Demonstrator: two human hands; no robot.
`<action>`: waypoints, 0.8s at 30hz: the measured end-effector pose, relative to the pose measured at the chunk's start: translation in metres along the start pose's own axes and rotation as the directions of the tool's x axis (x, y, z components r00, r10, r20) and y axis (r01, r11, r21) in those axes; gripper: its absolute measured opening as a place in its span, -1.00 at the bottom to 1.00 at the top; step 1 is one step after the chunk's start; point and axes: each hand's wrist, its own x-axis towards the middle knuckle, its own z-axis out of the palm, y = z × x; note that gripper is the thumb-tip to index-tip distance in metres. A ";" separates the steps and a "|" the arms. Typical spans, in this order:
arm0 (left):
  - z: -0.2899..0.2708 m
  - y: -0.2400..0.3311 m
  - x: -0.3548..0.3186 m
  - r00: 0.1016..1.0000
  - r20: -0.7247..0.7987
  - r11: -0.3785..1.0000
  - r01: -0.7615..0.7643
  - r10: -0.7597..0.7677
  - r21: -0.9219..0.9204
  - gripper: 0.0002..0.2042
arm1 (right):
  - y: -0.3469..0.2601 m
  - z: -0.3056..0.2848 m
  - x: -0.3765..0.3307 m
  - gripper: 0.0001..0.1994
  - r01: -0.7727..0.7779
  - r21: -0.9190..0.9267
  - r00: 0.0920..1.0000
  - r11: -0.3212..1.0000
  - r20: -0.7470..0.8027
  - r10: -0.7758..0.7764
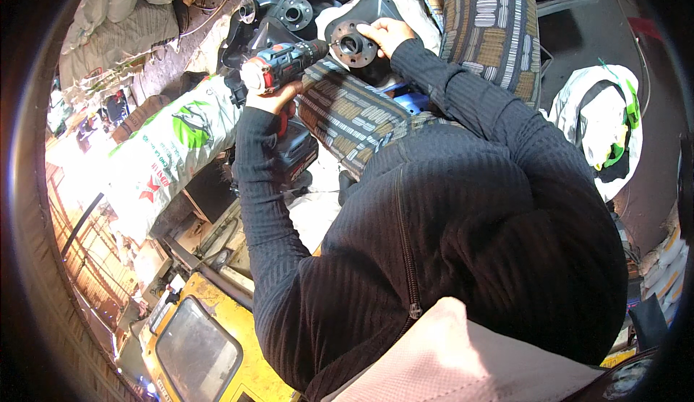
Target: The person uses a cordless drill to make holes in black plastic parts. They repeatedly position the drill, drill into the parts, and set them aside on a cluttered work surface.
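Note:
My left hand is wrapped round the grip of a blue-and-red cordless drill, and its chuck points right. The drill's tip meets or nearly meets the left edge of a dark metal part with a round flange; contact is hard to tell. Small holes ring the flange's central opening. My right hand pinches the flange's right rim with thumb and fingers. Patterned fabric over my legs lies just below the part.
Several similar black flanged parts lie beyond the drill. A white-and-green sack lies at left. An open white bag stands at right. A yellow machine panel with a window is at lower left.

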 end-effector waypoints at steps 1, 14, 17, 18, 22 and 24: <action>0.001 0.000 0.000 0.999 -0.008 0.999 0.034 -0.034 0.002 -0.75 | 0.000 0.000 0.000 -0.59 0.007 0.005 1.000 1.000 -0.005 -0.007; 0.000 -0.014 0.025 0.921 0.029 0.904 -0.387 0.388 0.182 -0.53 | -0.002 -0.002 0.000 -0.61 -0.027 -0.026 1.000 0.999 0.004 0.027; 0.000 -0.015 0.013 0.979 -0.008 0.977 -0.204 0.205 0.056 -0.61 | -0.003 0.000 -0.001 -0.60 0.007 -0.014 1.000 1.000 0.014 -0.007; -0.001 -0.014 0.010 0.996 -0.028 0.995 -0.081 0.082 0.052 -0.64 | -0.004 0.001 -0.001 -0.59 -0.003 -0.016 1.000 1.000 0.011 0.003; -0.002 -0.013 0.008 0.999 -0.006 0.999 -0.033 0.032 -0.009 -0.78 | 0.000 0.001 0.002 -0.59 -0.017 -0.021 1.000 1.000 0.011 0.018; -0.005 -0.016 0.017 0.981 0.003 0.962 -0.192 0.195 0.195 -0.73 | 0.003 0.000 0.005 -0.59 -0.023 -0.042 1.000 0.999 -0.008 0.023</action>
